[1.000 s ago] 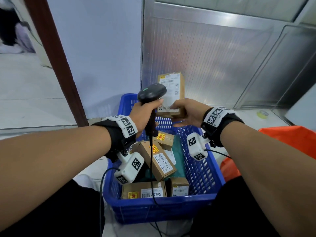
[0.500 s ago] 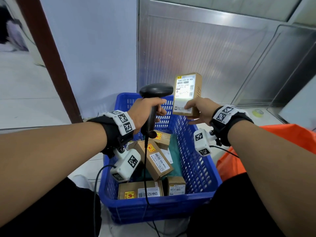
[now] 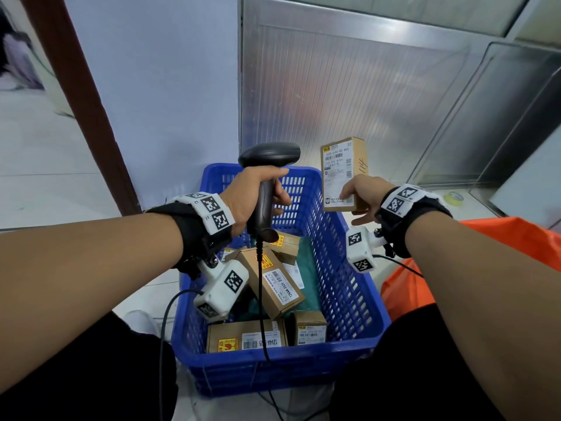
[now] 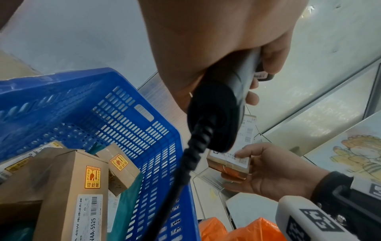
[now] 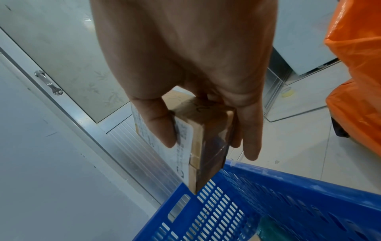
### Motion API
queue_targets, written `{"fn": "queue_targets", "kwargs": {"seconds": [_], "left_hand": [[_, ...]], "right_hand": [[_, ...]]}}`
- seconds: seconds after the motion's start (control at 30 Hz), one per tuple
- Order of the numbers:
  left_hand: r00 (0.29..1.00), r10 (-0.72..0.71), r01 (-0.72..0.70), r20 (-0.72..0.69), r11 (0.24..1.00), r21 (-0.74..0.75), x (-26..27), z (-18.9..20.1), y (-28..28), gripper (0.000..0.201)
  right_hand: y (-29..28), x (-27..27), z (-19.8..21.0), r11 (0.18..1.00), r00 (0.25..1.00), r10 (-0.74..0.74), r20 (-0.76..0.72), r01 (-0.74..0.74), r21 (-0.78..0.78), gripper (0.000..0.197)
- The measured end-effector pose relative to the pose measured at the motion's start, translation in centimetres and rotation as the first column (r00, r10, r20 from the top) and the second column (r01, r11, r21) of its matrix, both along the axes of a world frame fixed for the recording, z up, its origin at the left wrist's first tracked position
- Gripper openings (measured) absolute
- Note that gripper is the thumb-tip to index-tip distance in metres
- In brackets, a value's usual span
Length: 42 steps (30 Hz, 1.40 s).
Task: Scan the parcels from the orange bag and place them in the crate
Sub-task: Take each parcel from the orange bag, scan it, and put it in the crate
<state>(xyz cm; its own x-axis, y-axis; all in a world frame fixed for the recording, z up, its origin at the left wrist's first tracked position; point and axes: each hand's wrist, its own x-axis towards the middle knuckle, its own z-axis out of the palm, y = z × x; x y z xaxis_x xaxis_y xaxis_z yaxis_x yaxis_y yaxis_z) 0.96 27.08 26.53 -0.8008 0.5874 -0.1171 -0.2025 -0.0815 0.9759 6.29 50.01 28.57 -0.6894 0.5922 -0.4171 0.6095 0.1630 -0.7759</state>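
Right hand pinches upright parcel above blue crate; left hand grips scanner just beside it.

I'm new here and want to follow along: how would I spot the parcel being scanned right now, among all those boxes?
Find the blue crate on the floor. Just above its far right corner, the right hand holds one cardboard parcel upright by its lower end, white label facing the black scanner. Unlike the other boxes, which lie inside the crate, it is held up in the air.
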Motion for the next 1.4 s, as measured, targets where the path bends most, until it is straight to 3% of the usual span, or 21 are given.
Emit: {"fn": "queue_targets", "kwargs": {"seconds": [0.27,0.4,0.57,0.73,0.83,0.93,1.03,1.2,1.4], "left_hand": [[0.997,-0.058,0.057,0.056,0.998,0.020,0.2,0.0,-0.2,0.035],[0.998,-0.035,0.034,0.058,0.999,0.011,0.1,-0.3,-0.2,0.033],[1.000,-0.008,0.008,0.022,1.000,0.000,-0.2,-0.7,-0.3,0.036],[1.000,0.012,-0.012,0.003,0.999,-0.030,-0.3,-0.9,-0.3,0.036],[1.000,0.012,-0.012,-0.008,0.999,-0.031,-0.1,-0.9,0.0,0.037],[1.000,0.006,-0.006,-0.004,0.999,-0.043,0.2,-0.9,0.2,0.038],[1.000,-0.011,0.010,-0.006,0.999,-0.049,0.5,-0.8,0.6,0.039],[1.000,0.003,-0.003,-0.007,0.999,-0.049,1.3,-1.1,1.8,0.035],[1.000,0.027,-0.027,-0.006,0.993,-0.118,1.7,-1.1,4.2,0.050]], "right_hand": [[0.3,0.2,-0.1,0.998,0.998,-0.010,0.059,0.006,0.057,0.047],[-0.4,0.5,-0.8,0.984,0.964,0.121,0.237,-0.148,0.100,0.038],[-1.2,0.2,-1.9,0.919,0.844,0.284,0.455,-0.375,0.123,0.041],[-2.4,0.6,-1.1,0.878,0.814,0.350,0.464,-0.457,0.141,0.030],[-2.7,-0.1,-1.0,0.850,0.824,0.340,0.452,-0.476,0.228,0.037],[-2.6,-0.1,-0.6,0.696,0.794,0.273,0.543,-0.553,0.458,0.049],[-3.0,0.6,-0.3,0.629,0.766,0.253,0.591,-0.595,0.501,0.054],[-3.7,2.2,0.2,0.581,0.697,0.282,0.659,-0.671,0.461,0.056],[-1.4,4.1,0.5,0.626,0.744,0.327,0.582,-0.632,0.457,0.047]]}}
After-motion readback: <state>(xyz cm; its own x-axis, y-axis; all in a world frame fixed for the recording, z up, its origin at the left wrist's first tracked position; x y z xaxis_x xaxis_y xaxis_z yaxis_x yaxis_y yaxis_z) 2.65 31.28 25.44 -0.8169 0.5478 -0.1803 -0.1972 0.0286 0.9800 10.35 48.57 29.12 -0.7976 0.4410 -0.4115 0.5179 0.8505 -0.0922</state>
